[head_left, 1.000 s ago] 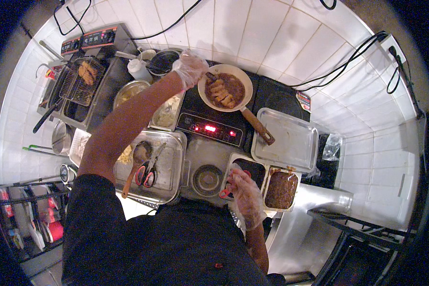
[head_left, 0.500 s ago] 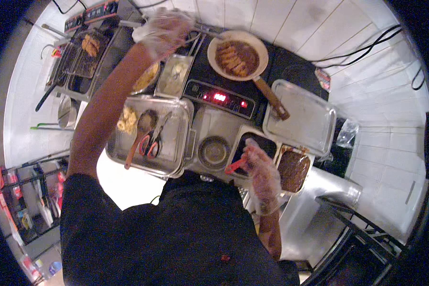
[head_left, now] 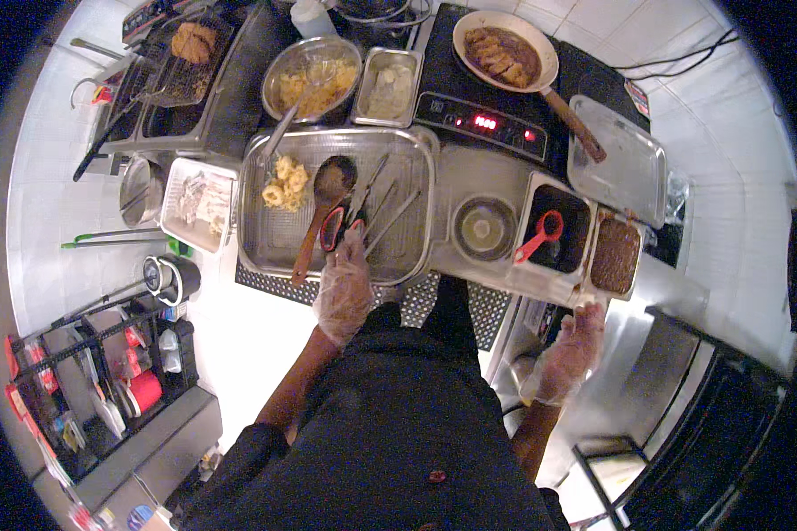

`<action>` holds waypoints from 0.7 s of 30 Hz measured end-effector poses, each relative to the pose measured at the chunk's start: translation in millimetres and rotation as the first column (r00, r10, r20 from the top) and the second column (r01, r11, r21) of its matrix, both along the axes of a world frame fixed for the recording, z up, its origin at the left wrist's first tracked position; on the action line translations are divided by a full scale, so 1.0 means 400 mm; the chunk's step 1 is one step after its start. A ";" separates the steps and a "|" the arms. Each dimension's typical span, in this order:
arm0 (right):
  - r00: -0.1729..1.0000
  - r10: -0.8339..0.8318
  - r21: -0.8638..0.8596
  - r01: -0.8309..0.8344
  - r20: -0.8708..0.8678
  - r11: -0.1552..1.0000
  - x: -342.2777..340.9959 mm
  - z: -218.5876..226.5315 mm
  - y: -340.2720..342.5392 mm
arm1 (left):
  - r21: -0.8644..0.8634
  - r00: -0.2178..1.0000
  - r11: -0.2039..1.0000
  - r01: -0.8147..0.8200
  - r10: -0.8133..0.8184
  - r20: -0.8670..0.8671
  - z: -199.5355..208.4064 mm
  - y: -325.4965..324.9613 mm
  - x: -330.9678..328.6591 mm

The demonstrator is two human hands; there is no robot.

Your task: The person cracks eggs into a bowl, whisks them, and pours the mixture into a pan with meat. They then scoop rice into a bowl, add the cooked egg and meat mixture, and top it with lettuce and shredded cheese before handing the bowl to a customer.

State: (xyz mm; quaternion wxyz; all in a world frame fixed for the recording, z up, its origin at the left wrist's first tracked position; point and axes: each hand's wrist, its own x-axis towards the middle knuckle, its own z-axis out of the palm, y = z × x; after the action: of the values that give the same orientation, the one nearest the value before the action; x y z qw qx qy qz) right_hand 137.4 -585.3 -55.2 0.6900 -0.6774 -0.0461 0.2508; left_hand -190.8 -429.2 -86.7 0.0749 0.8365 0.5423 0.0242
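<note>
My left hand, in a clear plastic glove, has its fingertips closed on a red-and-black handle loop of the scissors. The scissors lie in a large metal tray, blades pointing away. Beside them in the tray are a brown-handled ladle, tongs and a pile of pale yellow fried pieces. My right hand, gloved too, is empty with fingers loosely extended, just below the container of brown sauce. A red measuring spoon rests in the dark container next to it.
A pan with sliced cutlet in brown sauce sits on a lit induction cooker. A bowl of yellow food and a small metal pan stand behind the tray. A fryer basket holds a fried cutlet at far left.
My left hand has come down from the back, left of the cooker, to the scissors. My right hand has let go of the red measuring spoon and drawn back towards me. The view has shifted.
</note>
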 end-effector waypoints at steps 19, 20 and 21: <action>0.706 0.706 -0.374 -0.667 -0.044 0.644 -0.499 -0.307 0.176 | -0.696 0.193 0.711 -0.101 0.700 0.687 -0.130 -0.023 -0.429; 0.736 0.677 -0.393 -0.619 0.011 0.680 -0.511 -0.334 0.164 | -0.749 0.124 0.660 -0.060 0.749 0.650 -0.118 -0.021 -0.426; 0.758 0.652 -0.362 -0.609 -0.005 0.706 -0.522 -0.336 0.164 | -0.794 0.054 0.608 -0.023 0.794 0.606 -0.107 -0.027 -0.428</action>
State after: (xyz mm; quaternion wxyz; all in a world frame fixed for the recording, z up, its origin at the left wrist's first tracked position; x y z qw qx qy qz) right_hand -71.2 -519.7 -189.5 0.4298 -0.7434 -0.2734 0.4335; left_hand -361.8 -440.0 -129.6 0.6367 0.3399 0.5776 0.3813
